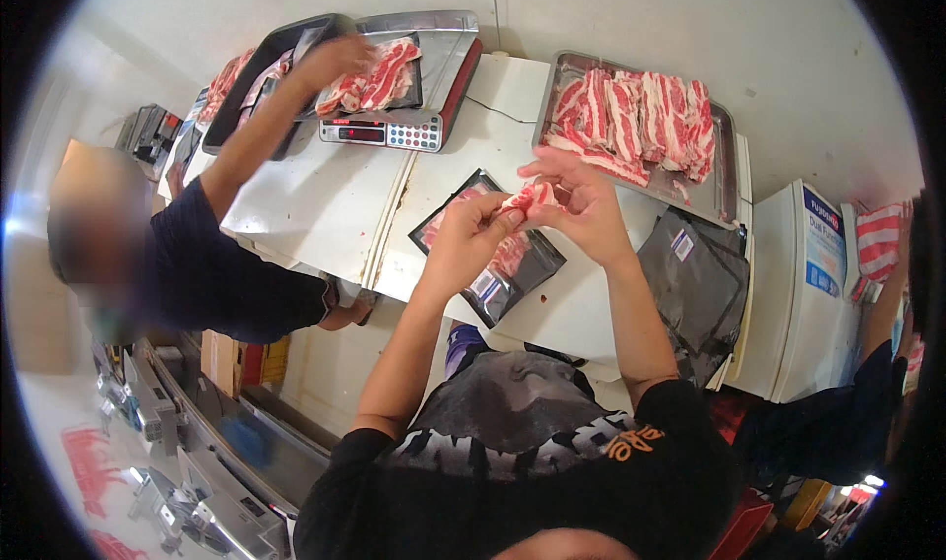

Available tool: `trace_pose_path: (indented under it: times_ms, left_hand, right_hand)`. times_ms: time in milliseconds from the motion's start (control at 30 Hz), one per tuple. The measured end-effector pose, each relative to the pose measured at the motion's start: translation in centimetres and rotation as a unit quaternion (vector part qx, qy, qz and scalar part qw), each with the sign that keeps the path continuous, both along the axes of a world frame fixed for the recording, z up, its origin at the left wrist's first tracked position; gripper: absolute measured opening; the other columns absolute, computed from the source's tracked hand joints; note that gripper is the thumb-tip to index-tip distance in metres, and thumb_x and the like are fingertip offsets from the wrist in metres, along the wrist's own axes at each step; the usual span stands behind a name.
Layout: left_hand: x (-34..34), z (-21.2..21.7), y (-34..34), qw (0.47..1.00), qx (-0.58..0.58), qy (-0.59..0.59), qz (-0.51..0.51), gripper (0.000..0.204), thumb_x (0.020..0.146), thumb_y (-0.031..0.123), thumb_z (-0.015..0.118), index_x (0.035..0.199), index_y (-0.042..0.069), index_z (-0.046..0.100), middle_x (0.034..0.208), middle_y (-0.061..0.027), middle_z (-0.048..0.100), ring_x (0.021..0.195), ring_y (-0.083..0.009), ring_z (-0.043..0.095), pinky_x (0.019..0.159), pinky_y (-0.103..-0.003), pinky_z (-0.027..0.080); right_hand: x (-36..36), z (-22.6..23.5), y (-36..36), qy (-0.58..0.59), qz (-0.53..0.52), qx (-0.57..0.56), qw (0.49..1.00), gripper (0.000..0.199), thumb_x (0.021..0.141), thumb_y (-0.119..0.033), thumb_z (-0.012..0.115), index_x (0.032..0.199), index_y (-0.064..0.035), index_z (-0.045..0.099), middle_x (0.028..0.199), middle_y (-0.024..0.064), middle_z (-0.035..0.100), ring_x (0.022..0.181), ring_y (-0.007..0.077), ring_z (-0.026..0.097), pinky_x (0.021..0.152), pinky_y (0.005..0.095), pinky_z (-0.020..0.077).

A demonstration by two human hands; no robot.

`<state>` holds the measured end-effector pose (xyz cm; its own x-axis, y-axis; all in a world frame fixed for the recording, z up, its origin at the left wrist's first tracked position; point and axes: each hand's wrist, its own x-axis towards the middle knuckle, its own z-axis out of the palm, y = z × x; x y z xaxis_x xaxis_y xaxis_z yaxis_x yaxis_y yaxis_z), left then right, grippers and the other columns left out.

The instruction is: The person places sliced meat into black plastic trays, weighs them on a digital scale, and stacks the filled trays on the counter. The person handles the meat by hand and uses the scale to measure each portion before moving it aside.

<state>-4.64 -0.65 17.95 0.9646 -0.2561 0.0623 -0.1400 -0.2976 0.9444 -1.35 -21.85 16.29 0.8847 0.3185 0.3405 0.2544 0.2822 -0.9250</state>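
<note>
white flat worktop (313, 179) is being used | red-and-white meat strip (533, 197) is being pinched by left hand (465, 243) + right hand (583, 211) | probably light, floppy, kinda slick, both ends best being gripped

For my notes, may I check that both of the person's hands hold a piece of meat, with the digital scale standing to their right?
Not quite: the left hand and right hand do hold a piece of meat, but the head view shows the digital scale to their left.
</note>
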Motion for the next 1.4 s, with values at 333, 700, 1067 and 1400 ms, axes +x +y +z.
trace_pose_path:
  times_ms: [333,700,1067,1400]
  left_hand:
    - [-0.5,3.7,-0.5,0.950,-0.241,0.175,-0.093,0.026,0.104,0.017,0.071,0.116,-0.006,0.073,0.090,-0.0033,0.073,0.075,-0.0067,0.065,0.065,-0.024,0.053]
    - [-0.6,2.4,0.6,0.986,-0.161,0.046,0.015,0.022,0.105,0.017,0.069,0.110,-0.004,0.074,0.077,-0.0020,0.069,0.054,-0.0042,0.056,0.047,-0.024,0.044]
    - [-0.8,0.7,1.8,0.969,-0.198,0.148,0.004,0.021,0.105,0.014,0.067,0.109,-0.006,0.073,0.083,0.0007,0.070,0.080,-0.0047,0.060,0.074,-0.025,0.050]
    - [-0.6,0.4,2.1,0.974,-0.206,0.095,0.006,0.022,0.105,0.012,0.067,0.117,-0.005,0.074,0.098,-0.0003,0.073,0.089,-0.0067,0.062,0.083,-0.026,0.051]
  right_hand:
    - [-0.1,-9.5,-0.1,0.155,0.234,0.147,0.949,0.142,0.055,-0.066,0.098,0.164,-0.0076,0.030,0.156,0.0113,0.051,0.145,0.0282,0.049,0.121,0.0432,0.0407]
    - [-1.7,-6.3,2.9,0.270,0.276,0.197,0.902,0.061,0.090,-0.025,0.082,0.141,-0.0019,0.056,0.122,0.0144,0.070,0.108,0.0241,0.072,0.091,0.0392,0.0614]
    - [-2.9,-6.3,2.9,0.335,0.333,0.210,0.856,0.058,0.095,-0.017,0.075,0.144,0.0019,0.052,0.123,0.0195,0.071,0.105,0.0244,0.074,0.088,0.0380,0.0641]
    - [-3.2,-8.5,3.7,0.348,0.273,0.251,0.861,0.044,0.094,-0.016,0.077,0.132,-0.0007,0.062,0.110,0.0109,0.073,0.097,0.0183,0.073,0.080,0.0339,0.0638]
